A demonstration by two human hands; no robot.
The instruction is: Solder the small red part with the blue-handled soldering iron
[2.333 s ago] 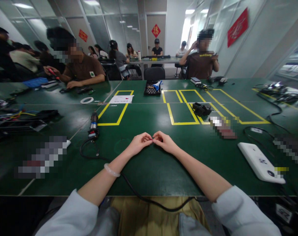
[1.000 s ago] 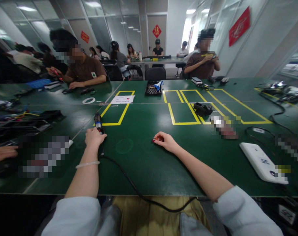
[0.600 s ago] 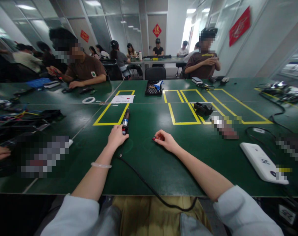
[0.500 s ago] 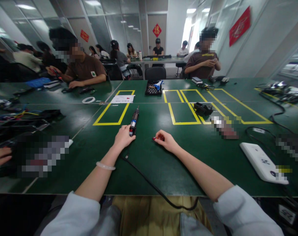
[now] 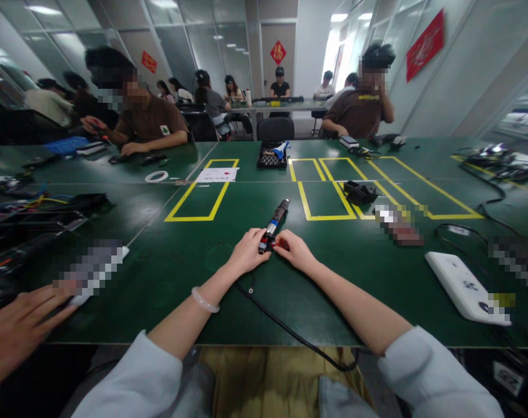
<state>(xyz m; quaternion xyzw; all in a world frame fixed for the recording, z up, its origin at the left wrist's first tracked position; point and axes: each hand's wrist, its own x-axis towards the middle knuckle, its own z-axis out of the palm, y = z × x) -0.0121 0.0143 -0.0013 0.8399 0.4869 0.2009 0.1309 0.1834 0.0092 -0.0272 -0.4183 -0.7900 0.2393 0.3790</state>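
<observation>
My left hand (image 5: 250, 251) is wrapped round the rear part of a slim electric screwdriver (image 5: 276, 219), black with a silver section and a blue band. Its narrow front end points away from me and slightly right. My right hand (image 5: 293, 249) is closed in a pinch at the tool's rear end, with a small red piece (image 5: 276, 245) at its fingertips. Fingers cover most of that piece, so I cannot tell whether it touches the tool. A black cable (image 5: 285, 328) runs from beneath my left wrist over the table edge.
On the green table (image 5: 246, 313), a black bit case (image 5: 272, 158) lies beyond my hands. A black part (image 5: 359, 193) sits among yellow tape outlines, and a white power bank (image 5: 464, 287) lies right. Another person's hand (image 5: 28, 319) reaches in from the left.
My left hand has carried the screwdriver right, up to my right hand, and tilted its front rightward. My right hand has stayed put. The neighbour's hand at left has come further into view.
</observation>
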